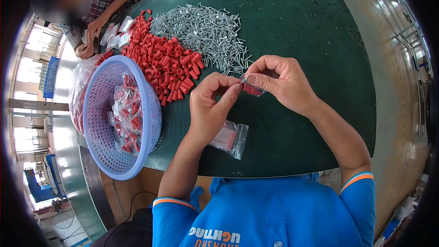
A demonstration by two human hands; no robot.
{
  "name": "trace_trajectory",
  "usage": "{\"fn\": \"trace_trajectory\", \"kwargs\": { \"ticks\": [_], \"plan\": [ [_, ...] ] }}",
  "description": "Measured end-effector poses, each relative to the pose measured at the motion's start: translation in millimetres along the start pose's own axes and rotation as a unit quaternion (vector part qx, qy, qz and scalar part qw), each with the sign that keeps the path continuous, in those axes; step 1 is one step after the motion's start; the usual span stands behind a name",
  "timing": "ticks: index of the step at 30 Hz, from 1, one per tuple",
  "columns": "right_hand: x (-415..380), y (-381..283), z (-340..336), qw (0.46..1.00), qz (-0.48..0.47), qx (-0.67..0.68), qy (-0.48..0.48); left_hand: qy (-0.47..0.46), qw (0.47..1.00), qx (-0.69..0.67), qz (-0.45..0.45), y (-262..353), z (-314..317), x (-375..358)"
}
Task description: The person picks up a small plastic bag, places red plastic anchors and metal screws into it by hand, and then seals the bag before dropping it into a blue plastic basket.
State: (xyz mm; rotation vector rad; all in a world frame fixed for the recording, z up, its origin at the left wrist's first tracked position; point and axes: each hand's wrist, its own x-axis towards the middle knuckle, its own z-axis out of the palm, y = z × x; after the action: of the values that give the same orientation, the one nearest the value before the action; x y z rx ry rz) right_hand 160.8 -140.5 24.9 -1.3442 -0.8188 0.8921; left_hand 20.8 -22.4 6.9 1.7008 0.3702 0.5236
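Between my two hands is a small clear plastic bag (253, 90) with something red inside. My left hand (211, 103) pinches its edge between thumb and forefinger. On the other side, the thumb and fingers of my right hand (286, 82) grip the same bag near its top. Below my left wrist a stack of clear bags (233, 139) with red markings lies on the green table. Beyond my hands are a heap of red plastic caps (167, 64) and a heap of silver screws (201, 32).
A lavender perforated basket (148, 123) at the left holds filled bags (127, 114) of red caps. Behind it sits a large clear plastic sack (81, 91). A co-worker's hands (91, 39) are at the far left table edge, near small plastic bags (120, 36).
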Motion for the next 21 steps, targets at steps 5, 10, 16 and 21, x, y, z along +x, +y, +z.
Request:
{"fn": "trace_trajectory", "kwargs": {
  "ticks": [5, 10, 16, 21],
  "plan": [
    [3.8, 1.8, -11.6, 0.998, -0.019, -0.034, -0.045, -0.04, 0.984, -0.165, -0.051, -0.9, -3.8, 2.5],
    [4.0, 2.1, -12.5, 1.0, -0.003, -0.017, -0.026, -0.029, 0.97, -0.236, -0.053, -0.6, -0.9, 3.0],
    [1.4, 7.5, -4.0, 1.0, -0.02, 0.008, -0.02, 0.002, 0.991, -0.129, -0.022, 3.3, 6.9, 1.6],
    [1.4, 3.8, -4.2, 0.998, -0.05, -0.044, 0.0, 0.002, 0.996, -0.086, -0.005, 1.6, 2.1, 1.2]
  ]
}}
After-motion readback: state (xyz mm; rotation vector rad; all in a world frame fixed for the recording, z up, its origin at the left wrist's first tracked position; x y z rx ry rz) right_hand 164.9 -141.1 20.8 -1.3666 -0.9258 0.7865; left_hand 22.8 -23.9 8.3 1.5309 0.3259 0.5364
